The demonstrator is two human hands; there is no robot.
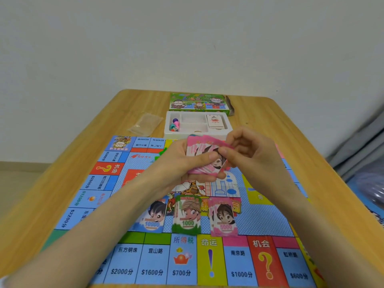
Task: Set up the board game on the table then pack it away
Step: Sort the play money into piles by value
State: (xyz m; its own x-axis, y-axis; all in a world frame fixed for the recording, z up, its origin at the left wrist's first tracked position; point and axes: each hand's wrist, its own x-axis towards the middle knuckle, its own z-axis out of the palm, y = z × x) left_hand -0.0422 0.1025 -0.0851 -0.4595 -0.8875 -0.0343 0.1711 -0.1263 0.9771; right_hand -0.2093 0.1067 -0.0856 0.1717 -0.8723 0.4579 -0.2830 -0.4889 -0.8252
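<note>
Game board (128, 196) lies flat on the wooden table (291, 129). Three stacks of play money rest on it: blue (152, 217), green (187, 215), pink (223, 217). Above them, left hand (182, 163) grips a pink wad (202, 154); right hand (249, 150) pinches its top note. White tray (197, 124) and box (199, 101) sit beyond.

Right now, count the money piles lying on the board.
3: blue pile left, green pile middle, pink pile right. Both the left hand and right hand hold more pink notes.
</note>
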